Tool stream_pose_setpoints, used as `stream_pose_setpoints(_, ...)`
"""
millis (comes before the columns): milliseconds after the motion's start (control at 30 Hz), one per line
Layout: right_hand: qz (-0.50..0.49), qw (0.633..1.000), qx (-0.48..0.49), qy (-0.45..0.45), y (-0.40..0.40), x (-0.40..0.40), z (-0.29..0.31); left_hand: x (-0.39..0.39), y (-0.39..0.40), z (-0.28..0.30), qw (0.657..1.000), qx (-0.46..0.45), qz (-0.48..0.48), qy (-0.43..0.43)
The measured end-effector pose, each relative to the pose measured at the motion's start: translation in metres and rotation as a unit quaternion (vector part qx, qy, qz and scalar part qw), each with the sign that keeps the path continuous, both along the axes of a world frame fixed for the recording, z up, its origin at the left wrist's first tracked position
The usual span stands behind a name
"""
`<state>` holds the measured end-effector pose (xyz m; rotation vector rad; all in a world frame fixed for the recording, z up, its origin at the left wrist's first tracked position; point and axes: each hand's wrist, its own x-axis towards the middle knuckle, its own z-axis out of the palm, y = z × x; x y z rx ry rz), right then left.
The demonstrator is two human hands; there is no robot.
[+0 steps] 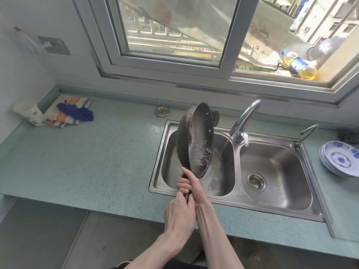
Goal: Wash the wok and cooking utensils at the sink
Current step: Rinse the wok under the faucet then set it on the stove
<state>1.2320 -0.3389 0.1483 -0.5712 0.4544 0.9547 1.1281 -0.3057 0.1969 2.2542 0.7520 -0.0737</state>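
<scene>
The pale green speckled stone table (101, 156) ran under a grey-framed sliding window (174, 35), with a double-bowl stainless steel sink (272, 208) let into it. Over the sink's left bowl, the dark round metal wok (196, 140) stood tilted on edge. Both the left hand (179, 214) and the right hand (189, 184) were curled round its handle. Water ran from the curved chrome tap (245, 121). Blue-and-white plates (340, 159) sat stacked at the right; a folded striped cloth (66, 113) lay far left.
</scene>
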Motion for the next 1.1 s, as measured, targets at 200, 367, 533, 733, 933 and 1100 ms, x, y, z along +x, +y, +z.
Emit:
stream_pose_setpoints(200,0.025,0.994,0.090,0.051,-0.007,0.000,-0.013,-0.008,-0.004,0.000,1.000,-0.004,-0.015,0.022)
stream_pose_setpoints(367,0.046,0.994,0.093,0.037,-0.011,-0.003,-0.021,-0.013,-0.008,-0.002,0.999,-0.038,0.002,0.036)
stream_pose_setpoints(533,0.071,0.989,0.125,0.044,-0.019,-0.003,-0.025,-0.017,-0.016,-0.001,0.995,-0.089,0.013,0.041)
stream_pose_setpoints(733,0.140,0.978,0.151,0.031,-0.029,0.007,-0.019,-0.011,-0.016,-0.004,0.950,-0.294,0.095,0.047)
stream_pose_setpoints(933,0.180,0.969,0.166,0.017,-0.030,0.024,-0.010,-0.001,-0.010,-0.006,0.858,-0.504,0.097,0.029)
stream_pose_setpoints(1100,0.212,0.964,0.162,-0.018,-0.021,0.036,-0.002,0.006,-0.014,-0.007,0.897,-0.435,0.080,-0.017)
